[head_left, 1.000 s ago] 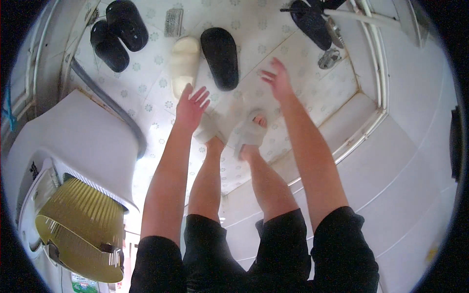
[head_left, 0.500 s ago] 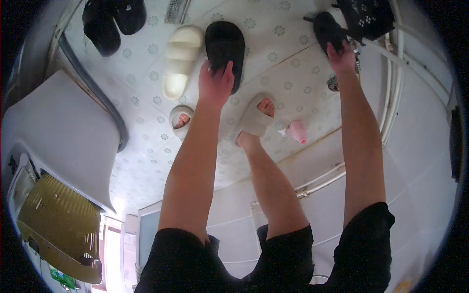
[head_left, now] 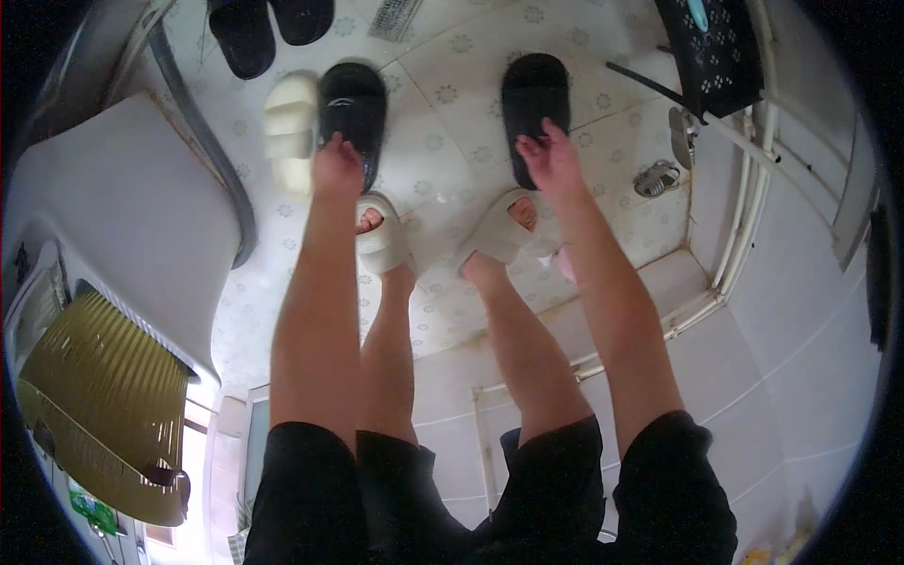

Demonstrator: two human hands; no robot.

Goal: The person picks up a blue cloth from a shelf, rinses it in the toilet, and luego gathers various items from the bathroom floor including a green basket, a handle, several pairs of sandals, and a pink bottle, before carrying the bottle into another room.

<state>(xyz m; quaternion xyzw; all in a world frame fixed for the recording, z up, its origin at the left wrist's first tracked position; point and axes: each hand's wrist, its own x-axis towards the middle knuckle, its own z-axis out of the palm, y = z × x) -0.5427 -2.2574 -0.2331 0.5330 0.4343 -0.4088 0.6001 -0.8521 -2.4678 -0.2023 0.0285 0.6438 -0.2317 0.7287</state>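
My left hand (head_left: 337, 168) is closed on the heel end of a black slipper (head_left: 352, 99). That slipper lies close beside a cream slipper (head_left: 290, 132) on its left. My right hand (head_left: 554, 168) grips the near end of another black slipper (head_left: 536, 89), its thumb on the inside and fingers on the top. Both black slippers point away from me, a stretch of tile between them. Just below are my feet in pale slippers, the left one (head_left: 383, 245) and the right one (head_left: 494, 234).
Another black pair (head_left: 242, 38) is at the far left, near a floor drain (head_left: 395, 17). A black basket (head_left: 720, 66) and pipes (head_left: 739, 207) run along the right wall. A white basin (head_left: 122, 198) and grey hose (head_left: 202, 141) stand left. A pink bottle (head_left: 565, 262) is partly behind my right forearm.
My right hand has brought its black slipper from the far right toward the middle. My left hand's black slipper and the cream one have shifted left together. My left foot now shows more.
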